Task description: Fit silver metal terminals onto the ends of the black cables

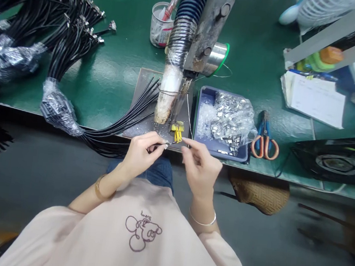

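My left hand (144, 151) pinches the end of a thin black cable at the bench's front edge. The cable's tip points right, toward a small yellow fixture (178, 132). Just right of that fixture is my right hand (200, 163), its thumb and index finger close together; what lies between them, if anything, is too small to make out. A bundle of black cables (109, 132) runs from the left, some ends resting on a brown board (142, 88). Above the board a wrapped hose (175, 65) hangs beside a metal bracket (207, 34).
A blue tray (219, 153) holds bagged metal parts, with orange-handled cutters (265, 144) to its right. Behind are a solder spool (216, 59) and a plastic cup (159, 27). Wrapped cable bundles (61, 106) lie left; papers (317, 99) and a black fan-like device (336, 160) stand right.
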A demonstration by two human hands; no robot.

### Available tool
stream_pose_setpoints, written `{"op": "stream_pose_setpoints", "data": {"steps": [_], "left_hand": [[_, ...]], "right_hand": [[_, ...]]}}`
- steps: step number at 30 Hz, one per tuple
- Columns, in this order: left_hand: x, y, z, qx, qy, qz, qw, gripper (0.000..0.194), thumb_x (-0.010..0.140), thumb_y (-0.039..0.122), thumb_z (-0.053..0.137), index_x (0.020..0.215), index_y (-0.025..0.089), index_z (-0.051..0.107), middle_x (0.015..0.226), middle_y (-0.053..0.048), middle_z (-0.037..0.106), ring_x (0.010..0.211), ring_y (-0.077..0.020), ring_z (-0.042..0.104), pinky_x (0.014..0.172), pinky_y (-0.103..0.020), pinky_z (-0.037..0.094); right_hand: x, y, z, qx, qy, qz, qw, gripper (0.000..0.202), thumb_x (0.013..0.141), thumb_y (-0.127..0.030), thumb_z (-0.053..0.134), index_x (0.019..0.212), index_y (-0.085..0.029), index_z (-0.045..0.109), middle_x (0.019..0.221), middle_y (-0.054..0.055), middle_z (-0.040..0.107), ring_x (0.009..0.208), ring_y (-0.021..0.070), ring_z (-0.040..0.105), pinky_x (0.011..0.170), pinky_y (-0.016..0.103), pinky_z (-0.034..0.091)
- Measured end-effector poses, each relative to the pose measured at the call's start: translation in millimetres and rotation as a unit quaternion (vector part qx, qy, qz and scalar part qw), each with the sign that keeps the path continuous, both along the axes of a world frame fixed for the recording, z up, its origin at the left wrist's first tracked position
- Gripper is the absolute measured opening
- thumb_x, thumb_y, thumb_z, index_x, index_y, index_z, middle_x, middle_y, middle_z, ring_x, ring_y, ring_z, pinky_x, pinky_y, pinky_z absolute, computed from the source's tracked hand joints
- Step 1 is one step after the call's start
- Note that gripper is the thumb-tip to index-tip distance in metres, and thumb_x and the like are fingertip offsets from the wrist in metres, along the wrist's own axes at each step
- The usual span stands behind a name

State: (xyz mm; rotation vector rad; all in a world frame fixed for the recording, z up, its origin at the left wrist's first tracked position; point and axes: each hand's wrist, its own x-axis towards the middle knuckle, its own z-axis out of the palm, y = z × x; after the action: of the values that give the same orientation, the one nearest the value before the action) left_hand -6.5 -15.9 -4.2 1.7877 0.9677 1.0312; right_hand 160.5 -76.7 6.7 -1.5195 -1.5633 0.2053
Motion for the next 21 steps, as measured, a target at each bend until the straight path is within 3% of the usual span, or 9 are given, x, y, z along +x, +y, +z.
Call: {"op": "stream_pose_setpoints", "data": {"steps": [4, 8, 10, 12, 15, 17, 19, 21], "left_hand": [[1, -4, -0.2, 0.063, 0.023, 0.006, 0.998, 0.017, 0.09, 0.016, 0.061, 0.076, 0.018, 0.07, 0.065, 0.001, 0.059, 0.055, -0.0107, 0.047, 0.057, -0.023, 0.04], [3, -6, -2.2, 0.047, 0.029, 0.032, 0.998, 0.015, 0.085, 0.016, 0.061, 0.071, 0.019, 0.064, 0.063, 0.002, 0.059, 0.054, -0.0102, 0.048, 0.056, -0.022, 0.041], [2, -7, -2.6, -0.02, 0.013, 0.036, 0.999, 0.01, 0.081, 0.017, 0.064, 0.072, 0.019, 0.062, 0.061, 0.003, 0.058, 0.051, -0.0088, 0.046, 0.054, -0.021, 0.04], [0, -5, -2.6, -0.129, -0.033, 0.003, 0.991, 0.01, 0.081, 0.022, 0.068, 0.075, 0.018, 0.06, 0.057, 0.005, 0.056, 0.047, -0.0071, 0.044, 0.05, -0.02, 0.038], [-9, 1, -3.3, -0.294, -0.132, -0.09, 0.942, 0.021, 0.08, 0.033, 0.075, 0.082, 0.017, 0.061, 0.054, 0.005, 0.059, 0.039, -0.0051, 0.039, 0.041, -0.018, 0.03], [-17, 7, -4.6, -0.357, -0.182, -0.131, 0.907, 0.03, 0.077, 0.039, 0.081, 0.085, 0.016, 0.063, 0.054, 0.003, 0.063, 0.036, -0.0034, 0.035, 0.037, -0.018, 0.024], [-22, 11, -5.5, -0.39, -0.201, -0.167, 0.883, 0.034, 0.075, 0.043, 0.084, 0.081, 0.015, 0.066, 0.052, 0.001, 0.062, 0.035, -0.0027, 0.033, 0.037, -0.017, 0.02], [-24, 14, -5.3, -0.4, -0.198, -0.206, 0.871, 0.035, 0.071, 0.044, 0.087, 0.074, 0.014, 0.07, 0.051, 0.0, 0.062, 0.038, -0.0041, 0.038, 0.037, -0.018, 0.024]], "right_hand": [[-2, 5, -4.0, 0.02, -0.115, 0.07, 0.991, 0.014, 0.098, -0.02, 0.062, 0.101, -0.021, 0.075, 0.077, 0.001, 0.078, 0.058, 0.012, 0.069, 0.06, 0.023, 0.052], [-9, 13, -13.2, 0.058, -0.15, 0.063, 0.985, 0.015, 0.099, -0.018, 0.059, 0.093, -0.02, 0.073, 0.072, 0.002, 0.076, 0.056, 0.0122, 0.068, 0.058, 0.022, 0.049], [-13, 13, -14.4, 0.05, -0.126, 0.059, 0.989, 0.014, 0.099, -0.018, 0.059, 0.091, -0.019, 0.07, 0.07, 0.001, 0.074, 0.054, 0.0115, 0.065, 0.056, 0.022, 0.047], [-14, 10, -11.4, 0.008, -0.074, 0.071, 0.995, 0.013, 0.099, -0.018, 0.058, 0.09, -0.019, 0.067, 0.066, -0.002, 0.07, 0.048, 0.0095, 0.06, 0.051, 0.021, 0.044], [-7, 1, -0.2, -0.061, 0.015, 0.091, 0.994, 0.012, 0.098, -0.024, 0.059, 0.087, -0.021, 0.064, 0.06, -0.006, 0.062, 0.042, 0.0078, 0.052, 0.044, 0.019, 0.04], [8, -4, 7.8, -0.062, 0.039, 0.04, 0.996, 0.013, 0.097, -0.029, 0.061, 0.086, -0.022, 0.064, 0.058, -0.007, 0.059, 0.042, 0.0087, 0.05, 0.042, 0.02, 0.039], [31, -2, 12.3, -0.044, 0.01, -0.058, 0.997, 0.014, 0.096, -0.03, 0.062, 0.086, -0.022, 0.066, 0.058, -0.005, 0.06, 0.044, 0.0102, 0.051, 0.044, 0.022, 0.039], [57, 5, 11.7, -0.068, -0.06, -0.075, 0.993, 0.016, 0.093, -0.033, 0.065, 0.081, -0.022, 0.068, 0.066, 0.0, 0.068, 0.052, 0.0129, 0.057, 0.052, 0.025, 0.043]]}}
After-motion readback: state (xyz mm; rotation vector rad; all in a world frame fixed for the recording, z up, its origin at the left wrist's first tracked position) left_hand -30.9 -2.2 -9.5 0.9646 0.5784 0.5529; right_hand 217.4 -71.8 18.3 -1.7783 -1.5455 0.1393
